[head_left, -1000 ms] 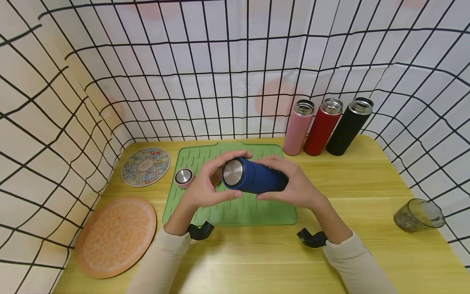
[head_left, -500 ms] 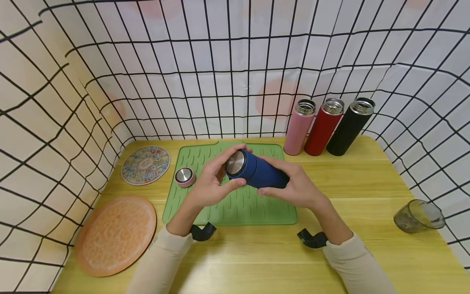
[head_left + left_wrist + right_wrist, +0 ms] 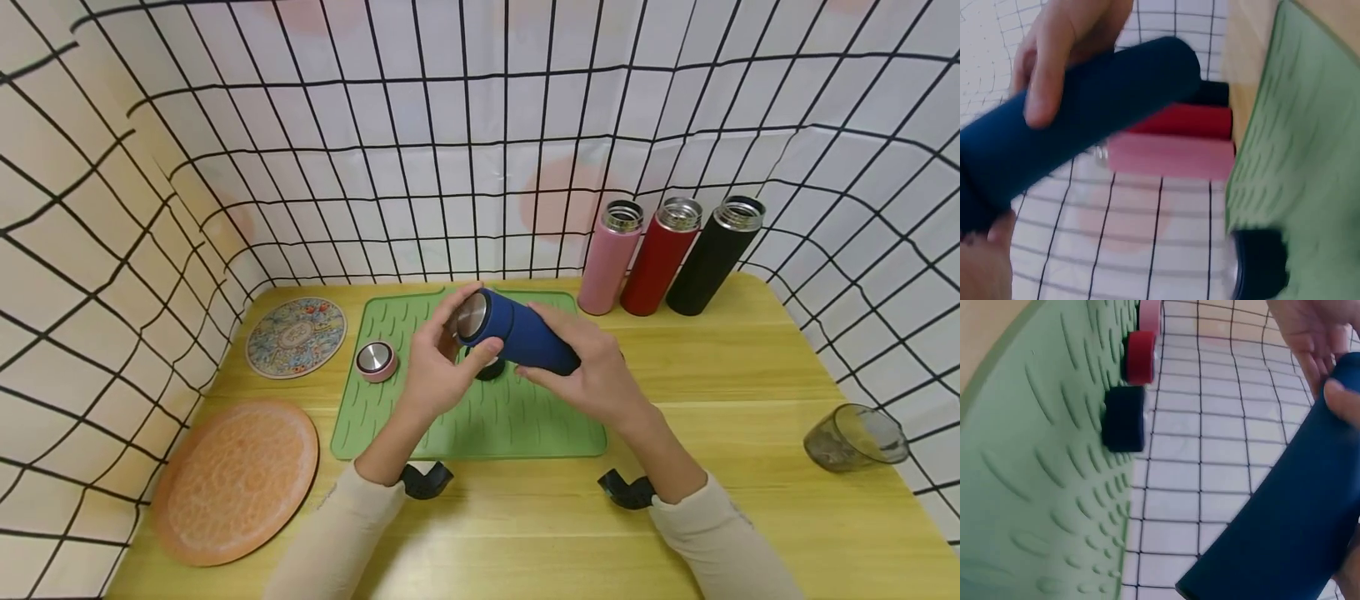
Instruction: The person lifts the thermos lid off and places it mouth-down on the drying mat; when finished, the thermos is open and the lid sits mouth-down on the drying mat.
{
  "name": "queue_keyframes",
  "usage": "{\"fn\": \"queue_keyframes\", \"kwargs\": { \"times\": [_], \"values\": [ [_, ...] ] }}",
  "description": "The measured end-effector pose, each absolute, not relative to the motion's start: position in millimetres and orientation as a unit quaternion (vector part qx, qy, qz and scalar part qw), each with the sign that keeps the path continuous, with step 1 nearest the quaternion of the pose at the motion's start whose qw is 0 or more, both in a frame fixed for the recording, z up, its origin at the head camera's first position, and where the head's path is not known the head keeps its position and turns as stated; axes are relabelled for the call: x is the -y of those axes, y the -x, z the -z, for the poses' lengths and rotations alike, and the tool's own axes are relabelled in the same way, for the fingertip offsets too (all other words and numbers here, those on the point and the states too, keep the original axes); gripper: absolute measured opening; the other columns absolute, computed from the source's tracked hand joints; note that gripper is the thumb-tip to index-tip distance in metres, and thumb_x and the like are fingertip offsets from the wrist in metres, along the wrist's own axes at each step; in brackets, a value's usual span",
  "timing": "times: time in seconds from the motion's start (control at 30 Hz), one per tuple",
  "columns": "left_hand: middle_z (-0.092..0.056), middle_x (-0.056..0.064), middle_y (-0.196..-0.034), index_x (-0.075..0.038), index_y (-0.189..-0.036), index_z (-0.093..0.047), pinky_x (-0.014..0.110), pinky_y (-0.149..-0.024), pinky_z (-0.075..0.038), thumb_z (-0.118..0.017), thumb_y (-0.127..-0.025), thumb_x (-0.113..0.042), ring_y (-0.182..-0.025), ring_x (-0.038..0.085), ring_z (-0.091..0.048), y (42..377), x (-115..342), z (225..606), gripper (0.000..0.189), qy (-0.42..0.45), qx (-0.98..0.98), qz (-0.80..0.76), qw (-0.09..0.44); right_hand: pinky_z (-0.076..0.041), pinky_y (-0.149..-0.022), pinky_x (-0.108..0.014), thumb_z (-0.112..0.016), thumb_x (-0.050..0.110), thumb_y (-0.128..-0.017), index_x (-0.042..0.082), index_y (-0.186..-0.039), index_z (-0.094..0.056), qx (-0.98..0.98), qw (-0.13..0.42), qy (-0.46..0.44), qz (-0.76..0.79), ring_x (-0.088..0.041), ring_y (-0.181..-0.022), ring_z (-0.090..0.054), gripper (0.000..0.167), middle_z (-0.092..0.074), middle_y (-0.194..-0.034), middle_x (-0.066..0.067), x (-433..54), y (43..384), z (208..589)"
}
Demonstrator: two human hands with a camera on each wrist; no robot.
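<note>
Above the green mat (image 3: 480, 429), a blue vacuum flask (image 3: 540, 340) is held in the air, tilted, its steel-topped lid end to the left and higher. My left hand (image 3: 435, 371) grips the lid end between fingers and thumb. Around the lower body, my right hand (image 3: 603, 387) holds the flask with its thumb on the near side. A black lid (image 3: 491, 369) lies on the mat, partly hidden below the left thumb. To its left sits a pink lid (image 3: 377, 361). In the right wrist view a red lid (image 3: 1141, 357) shows between those two.
Three lidless flasks stand at the back right: pink (image 3: 611, 262), red (image 3: 660, 260) and black (image 3: 712, 260). A smoky glass (image 3: 855, 437) is at the right. On the left lie a patterned round mat (image 3: 297, 337) and an orange round board (image 3: 236, 482). Black-gridded white cloth (image 3: 375, 167) surrounds the table.
The blue flask has risen slightly and tilted more, its lid end going up. Both hands moved with it and keep their hold. The black lid below has come into sight.
</note>
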State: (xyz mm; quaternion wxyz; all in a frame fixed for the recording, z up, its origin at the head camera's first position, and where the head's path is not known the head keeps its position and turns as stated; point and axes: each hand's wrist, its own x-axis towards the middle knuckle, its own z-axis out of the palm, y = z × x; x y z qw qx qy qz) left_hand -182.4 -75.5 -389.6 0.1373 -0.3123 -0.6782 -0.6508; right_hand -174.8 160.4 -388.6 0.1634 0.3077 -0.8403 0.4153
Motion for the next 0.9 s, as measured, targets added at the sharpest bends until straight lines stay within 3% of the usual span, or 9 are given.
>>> {"fn": "queue_keyframes", "kwargs": {
  "times": [0.17, 0.3, 0.43, 0.57, 0.73, 0.8, 0.9],
  "values": [
    [-0.043, 0.022, -0.157, 0.004, -0.155, -0.038, 0.038, -0.119, -0.041, -0.075, -0.094, -0.040, -0.147, 0.032, -0.042, 186, 87, 383, 0.084, 0.404, 0.622, 0.666, 0.077, -0.057, -0.092, -0.048, -0.092, 0.024, -0.078, 0.026, -0.150, -0.055, 0.838, 0.109, -0.305, -0.439, -0.022, -0.119, -0.062, 0.080, -0.065, -0.141, -0.002, -166, 171, 382],
    [-0.035, 0.023, -0.162, 0.006, -0.157, -0.031, 0.044, -0.123, -0.036, -0.073, -0.097, -0.028, -0.153, 0.039, -0.032, 185, 97, 375, 0.081, 0.478, 0.593, 0.647, 0.024, -0.057, -0.089, -0.041, -0.092, 0.022, -0.078, 0.029, -0.148, -0.057, 0.825, 0.054, -0.320, -0.463, -0.018, -0.114, -0.063, 0.079, -0.067, -0.137, 0.001, -170, 170, 379],
    [-0.035, 0.026, -0.161, 0.008, -0.157, -0.030, 0.043, -0.120, -0.041, -0.072, -0.098, -0.022, -0.152, 0.041, -0.033, 185, 102, 373, 0.079, 0.508, 0.581, 0.636, -0.008, -0.057, -0.088, -0.037, -0.093, 0.021, -0.078, 0.028, -0.148, -0.058, 0.818, 0.028, -0.335, -0.466, -0.017, -0.111, -0.063, 0.078, -0.069, -0.134, 0.002, -172, 169, 378],
    [-0.042, 0.025, -0.156, 0.006, -0.157, -0.033, 0.040, -0.114, -0.048, -0.071, -0.098, -0.026, -0.146, 0.039, -0.042, 184, 99, 374, 0.077, 0.499, 0.595, 0.630, 0.012, -0.058, -0.088, -0.037, -0.091, 0.022, -0.080, 0.027, -0.148, -0.056, 0.823, 0.019, -0.329, -0.463, -0.018, -0.110, -0.063, 0.077, -0.068, -0.134, 0.001, -172, 168, 377],
    [-0.046, 0.029, -0.150, 0.007, -0.155, -0.035, 0.039, -0.114, -0.048, -0.069, -0.098, -0.037, -0.142, 0.038, -0.046, 183, 84, 381, 0.080, 0.446, 0.623, 0.638, 0.085, -0.059, -0.088, -0.043, -0.090, 0.023, -0.081, 0.024, -0.150, -0.054, 0.837, 0.074, -0.319, -0.439, -0.023, -0.113, -0.065, 0.078, -0.067, -0.137, -0.004, -172, 167, 377],
    [-0.049, 0.024, -0.148, 0.002, -0.155, -0.039, 0.033, -0.110, -0.050, -0.068, -0.097, -0.044, -0.139, 0.032, -0.050, 180, 77, 385, 0.080, 0.372, 0.662, 0.641, 0.113, -0.058, -0.090, -0.047, -0.091, 0.027, -0.080, 0.022, -0.151, -0.054, 0.851, 0.126, -0.310, -0.403, -0.026, -0.115, -0.064, 0.079, -0.066, -0.138, -0.007, -170, 167, 378],
    [-0.054, 0.012, -0.145, -0.010, -0.153, -0.045, 0.026, -0.099, -0.051, -0.069, -0.094, -0.054, -0.132, 0.022, -0.056, 176, 68, 390, 0.078, 0.246, 0.714, 0.645, 0.114, -0.055, -0.097, -0.054, -0.092, 0.030, -0.078, 0.019, -0.149, -0.056, 0.868, 0.196, -0.295, -0.349, -0.031, -0.121, -0.062, 0.080, -0.066, -0.139, -0.010, -168, 169, 380]
  ]
}}
